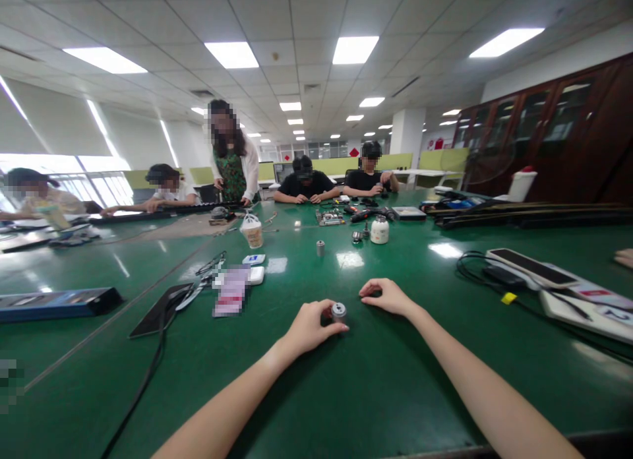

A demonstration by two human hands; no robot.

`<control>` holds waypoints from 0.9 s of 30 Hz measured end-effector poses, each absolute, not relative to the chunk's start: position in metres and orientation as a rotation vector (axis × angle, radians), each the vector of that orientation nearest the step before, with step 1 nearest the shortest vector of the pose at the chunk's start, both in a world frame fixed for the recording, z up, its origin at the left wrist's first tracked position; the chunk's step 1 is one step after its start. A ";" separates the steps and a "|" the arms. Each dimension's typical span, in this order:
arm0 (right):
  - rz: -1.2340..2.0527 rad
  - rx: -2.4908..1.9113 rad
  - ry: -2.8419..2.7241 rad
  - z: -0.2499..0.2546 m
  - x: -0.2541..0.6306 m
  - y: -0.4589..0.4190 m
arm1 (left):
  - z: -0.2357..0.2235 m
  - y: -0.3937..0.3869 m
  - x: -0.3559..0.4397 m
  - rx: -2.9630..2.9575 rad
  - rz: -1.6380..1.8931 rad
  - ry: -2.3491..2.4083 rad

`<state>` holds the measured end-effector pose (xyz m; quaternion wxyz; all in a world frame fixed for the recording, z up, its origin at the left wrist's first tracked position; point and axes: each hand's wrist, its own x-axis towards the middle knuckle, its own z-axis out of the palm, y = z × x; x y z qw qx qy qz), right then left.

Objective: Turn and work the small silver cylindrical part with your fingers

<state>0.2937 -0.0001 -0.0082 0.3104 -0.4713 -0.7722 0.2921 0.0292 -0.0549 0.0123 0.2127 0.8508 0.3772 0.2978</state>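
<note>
My left hand is curled around a small silver metal cylinder, thumb on the near side and fingers on the far side. The cylinder stands upright, and its round top face has dark holes in it. To the right, my right hand hovers low by the green tabletop, thumb and forefinger drawn together in a pinch. Whatever is between those fingertips, if anything, is too small to make out. A second similar metal cylinder stands upright farther back, apart from both hands.
Left of my hands lie a pink packet, a white case and a dark tablet with a cable. A white jar and a paper cup stand farther back. Cabled devices lie right. Several people work across the table.
</note>
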 end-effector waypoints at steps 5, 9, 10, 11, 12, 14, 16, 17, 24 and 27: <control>0.745 -1.182 -1.968 0.004 0.286 -0.008 | 0.013 -0.055 0.029 2.366 0.822 1.041; 0.721 -1.072 -1.884 0.024 0.260 -0.026 | 0.012 -0.055 0.029 2.377 0.819 1.048; 0.722 -1.040 -1.874 0.029 0.252 -0.032 | 0.012 -0.054 0.029 2.379 0.819 1.053; 0.730 -1.009 -1.873 0.032 0.245 -0.037 | 0.011 -0.054 0.029 2.382 0.819 1.059; 0.740 -0.982 -1.879 0.035 0.238 -0.042 | 0.011 -0.054 0.029 2.384 0.819 1.065; 0.754 -0.941 -1.895 0.037 0.227 -0.050 | 0.010 -0.053 0.029 2.389 0.816 1.072; 0.752 -0.923 -1.902 0.037 0.221 -0.054 | 0.010 -0.053 0.029 2.394 0.814 1.071; 0.744 -0.920 -1.897 0.036 0.219 -0.055 | 0.009 -0.053 0.029 2.396 0.814 1.069; 0.670 -0.930 -1.826 0.039 0.218 -0.056 | 0.007 -0.052 0.029 2.397 0.830 1.080; 0.675 -0.938 -1.873 0.038 0.217 -0.057 | 0.007 -0.052 0.029 2.393 0.833 1.066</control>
